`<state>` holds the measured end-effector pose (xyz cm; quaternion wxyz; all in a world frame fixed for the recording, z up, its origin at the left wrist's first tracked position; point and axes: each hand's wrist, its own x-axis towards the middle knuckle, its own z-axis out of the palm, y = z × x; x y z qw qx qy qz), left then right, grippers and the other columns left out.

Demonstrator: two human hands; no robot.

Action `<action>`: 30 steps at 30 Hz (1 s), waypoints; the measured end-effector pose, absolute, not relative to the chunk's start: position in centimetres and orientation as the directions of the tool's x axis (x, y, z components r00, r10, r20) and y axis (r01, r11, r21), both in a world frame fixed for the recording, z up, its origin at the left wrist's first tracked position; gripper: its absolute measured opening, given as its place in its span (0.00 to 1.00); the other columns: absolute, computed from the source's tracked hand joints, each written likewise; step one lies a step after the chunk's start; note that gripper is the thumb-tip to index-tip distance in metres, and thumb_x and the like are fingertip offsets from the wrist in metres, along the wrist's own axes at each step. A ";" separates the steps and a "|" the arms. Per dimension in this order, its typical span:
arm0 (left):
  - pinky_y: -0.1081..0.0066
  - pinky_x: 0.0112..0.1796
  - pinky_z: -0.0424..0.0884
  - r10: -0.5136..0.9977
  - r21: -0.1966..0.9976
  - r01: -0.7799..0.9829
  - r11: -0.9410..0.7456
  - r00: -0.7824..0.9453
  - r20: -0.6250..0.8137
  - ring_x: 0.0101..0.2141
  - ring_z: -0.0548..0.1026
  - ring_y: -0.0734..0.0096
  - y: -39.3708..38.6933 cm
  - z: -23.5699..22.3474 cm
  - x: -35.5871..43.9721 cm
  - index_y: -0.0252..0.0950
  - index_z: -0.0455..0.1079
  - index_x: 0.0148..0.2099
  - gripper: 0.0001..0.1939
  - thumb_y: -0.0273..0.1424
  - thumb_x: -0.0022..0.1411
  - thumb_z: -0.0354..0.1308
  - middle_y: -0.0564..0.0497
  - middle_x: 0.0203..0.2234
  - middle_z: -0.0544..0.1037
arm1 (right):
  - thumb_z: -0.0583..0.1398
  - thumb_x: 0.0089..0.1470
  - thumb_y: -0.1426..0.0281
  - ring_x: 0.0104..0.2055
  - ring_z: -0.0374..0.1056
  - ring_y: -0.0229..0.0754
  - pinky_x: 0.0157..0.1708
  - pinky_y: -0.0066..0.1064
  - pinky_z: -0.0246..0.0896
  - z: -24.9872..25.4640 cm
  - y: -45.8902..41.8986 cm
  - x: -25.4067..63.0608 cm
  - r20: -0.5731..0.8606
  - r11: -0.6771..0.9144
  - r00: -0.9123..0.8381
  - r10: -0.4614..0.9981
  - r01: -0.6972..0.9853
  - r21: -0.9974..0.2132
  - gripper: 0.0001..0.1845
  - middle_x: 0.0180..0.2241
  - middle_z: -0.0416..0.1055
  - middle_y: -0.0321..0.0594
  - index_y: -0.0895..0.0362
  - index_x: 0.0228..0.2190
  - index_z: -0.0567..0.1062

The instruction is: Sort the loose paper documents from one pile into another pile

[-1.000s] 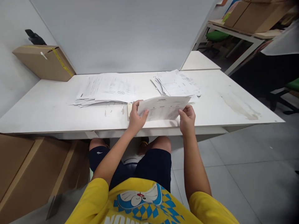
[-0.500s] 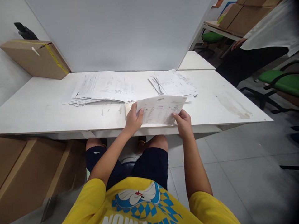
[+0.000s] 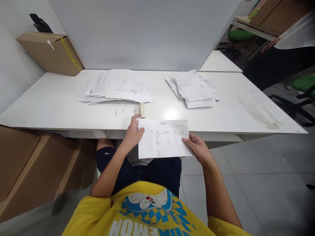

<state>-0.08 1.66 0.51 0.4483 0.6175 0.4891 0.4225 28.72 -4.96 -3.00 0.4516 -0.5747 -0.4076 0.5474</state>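
Printed sheet [image 3: 164,139]: held between both hands at the front edge of the worktop [image 3: 61,114], partly over the lap. Left hand [image 3: 134,133]: thumb on the sheet's left margin, pinching it; index finger extended near a small cream-coloured block [image 3: 142,110], contact unclear. Right hand [image 3: 199,148]: thumb on top near the right edge, other fingers behind, pinching. Sheet carries a heading and columns of small print, too fine to read. Left paper stack [image 3: 120,86]: rear of worktop, oval stamp on its top page. Right paper stack [image 3: 193,88]: well apart from it, pages fanned unevenly. Cardboard box [image 3: 51,54]: leans at the far left corner, yellow tape along one edge.
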 end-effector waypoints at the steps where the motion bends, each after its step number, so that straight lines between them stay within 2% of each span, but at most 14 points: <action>1: 0.71 0.29 0.73 0.986 0.974 0.220 -0.062 0.162 0.027 0.29 0.77 0.69 1.6 0.2 -0.3 0.41 0.56 0.64 0.29 0.26 0.60 0.52 0.48 0.40 0.76 | 0.68 0.47 0.53 0.43 0.76 0.52 0.43 0.44 0.73 -3.3 -5.1 28.7 -0.286 -0.285 0.071 0.956 -0.026 -0.958 0.24 0.43 0.79 0.43 0.51 0.44 0.79; 3: 0.72 0.28 0.71 0.985 0.974 0.226 0.008 0.164 -0.046 0.28 0.76 0.71 1.8 -0.3 -0.9 0.42 0.54 0.65 0.30 0.28 0.61 0.52 0.49 0.38 0.74 | 0.69 0.46 0.54 0.43 0.76 0.52 0.44 0.43 0.73 -3.7 -5.0 28.8 -0.307 -0.305 0.092 0.947 -0.029 -0.952 0.24 0.43 0.80 0.43 0.52 0.44 0.79; 7: 0.70 0.29 0.70 0.991 0.903 0.425 -0.063 0.137 0.005 0.26 0.74 0.71 3.0 -0.7 -1.8 0.41 0.57 0.65 0.30 0.29 0.61 0.55 0.49 0.38 0.74 | 0.69 0.46 0.57 0.44 0.75 0.51 0.47 0.43 0.71 -3.4 -4.0 28.8 -0.274 -0.275 0.105 0.956 -0.007 -0.962 0.21 0.43 0.80 0.43 0.52 0.42 0.80; 11: 0.65 0.37 0.72 0.975 0.718 0.662 -0.217 0.186 0.124 0.32 0.75 0.61 3.7 -0.6 -1.9 0.37 0.67 0.59 0.23 0.28 0.61 0.56 0.47 0.34 0.76 | 0.68 0.46 0.59 0.41 0.75 0.50 0.44 0.43 0.71 -2.2 -2.9 28.7 -0.258 -0.265 0.091 0.962 0.081 -0.961 0.19 0.40 0.80 0.43 0.54 0.40 0.80; 14: 0.61 0.41 0.74 0.963 0.637 0.723 -0.268 0.181 0.199 0.36 0.77 0.56 3.9 -0.6 -1.8 0.35 0.67 0.60 0.22 0.29 0.64 0.53 0.43 0.37 0.76 | 0.68 0.45 0.60 0.39 0.76 0.50 0.40 0.41 0.72 -1.8 -2.4 28.8 -0.245 -0.254 0.107 0.964 0.091 -0.963 0.18 0.37 0.80 0.43 0.55 0.38 0.80; 17: 0.58 0.48 0.74 0.924 0.603 0.715 -0.355 0.173 0.340 0.46 0.77 0.52 4.5 -0.7 -2.0 0.34 0.64 0.64 0.24 0.29 0.67 0.49 0.37 0.50 0.75 | 0.69 0.43 0.60 0.38 0.76 0.50 0.37 0.39 0.72 -1.9 -2.0 29.0 -0.239 -0.249 0.124 0.963 0.080 -0.965 0.17 0.36 0.80 0.42 0.54 0.37 0.81; 19: 0.55 0.56 0.70 0.860 0.566 0.660 -0.493 0.270 0.434 0.57 0.72 0.52 5.3 -0.8 -2.2 0.35 0.62 0.65 0.25 0.29 0.67 0.48 0.37 0.58 0.71 | 0.69 0.42 0.60 0.38 0.76 0.50 0.35 0.38 0.72 -2.1 -1.9 29.2 -0.248 -0.257 0.126 0.961 0.068 -0.964 0.18 0.35 0.81 0.42 0.54 0.36 0.81; 21: 0.53 0.62 0.64 0.771 0.529 0.562 -0.636 0.424 0.476 0.63 0.66 0.54 6.3 -1.2 -2.6 0.35 0.64 0.65 0.24 0.28 0.67 0.48 0.40 0.62 0.70 | 0.70 0.40 0.60 0.37 0.76 0.50 0.34 0.38 0.72 -2.1 -1.7 29.4 -0.267 -0.275 0.121 0.956 0.055 -0.960 0.19 0.35 0.81 0.42 0.54 0.36 0.81; 24: 0.51 0.65 0.61 0.690 0.516 0.461 -0.722 0.543 0.480 0.65 0.65 0.57 7.6 -2.3 -3.0 0.37 0.68 0.63 0.23 0.27 0.67 0.48 0.44 0.62 0.71 | 0.71 0.39 0.60 0.38 0.76 0.50 0.36 0.38 0.72 -2.1 -1.7 29.5 -0.296 -0.304 0.119 0.948 0.050 -0.951 0.20 0.35 0.80 0.43 0.55 0.36 0.81; 30: 0.50 0.61 0.66 0.688 0.464 0.508 -0.726 0.551 0.472 0.63 0.67 0.59 8.2 -3.8 -3.1 0.38 0.69 0.62 0.26 0.24 0.65 0.46 0.46 0.61 0.71 | 0.70 0.40 0.60 0.39 0.75 0.50 0.40 0.40 0.71 -2.2 -1.8 29.7 -0.323 -0.326 0.094 0.942 0.021 -0.945 0.19 0.37 0.80 0.42 0.55 0.36 0.80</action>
